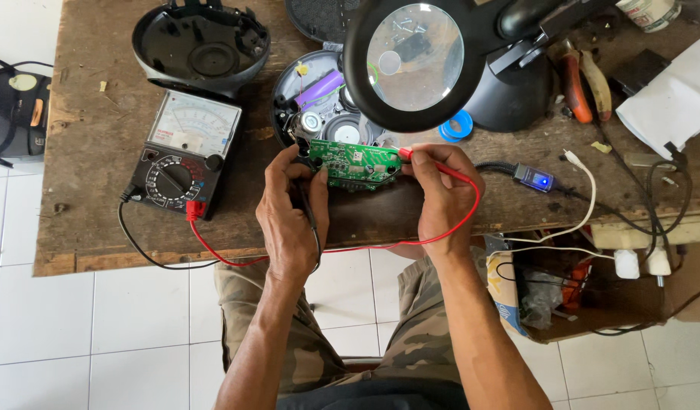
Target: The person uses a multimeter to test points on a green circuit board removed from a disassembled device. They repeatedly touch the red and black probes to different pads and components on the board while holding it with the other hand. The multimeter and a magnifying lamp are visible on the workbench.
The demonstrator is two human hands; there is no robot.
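A: While the left hand [289, 216] pinches the black probe [310, 163], where's the circuit board [355, 163]?

B: At the table's [92, 152] near edge, between both hands. Right hand [441, 193] grips the red probe [405, 153]. The board looks light, stiff and fragile; hold it by its edges.

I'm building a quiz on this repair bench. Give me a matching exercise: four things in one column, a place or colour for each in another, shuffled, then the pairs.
Things:
1. circuit board
2. analog multimeter
3. magnifier lamp
4. red probe

Places or colours:
A. pinched in the right hand
B. green, between both hands, the left hand at its left end
C. on the wooden table, left of the hands
D. round lens in a black ring, above the hands

Pairs: 1-B, 2-C, 3-D, 4-A
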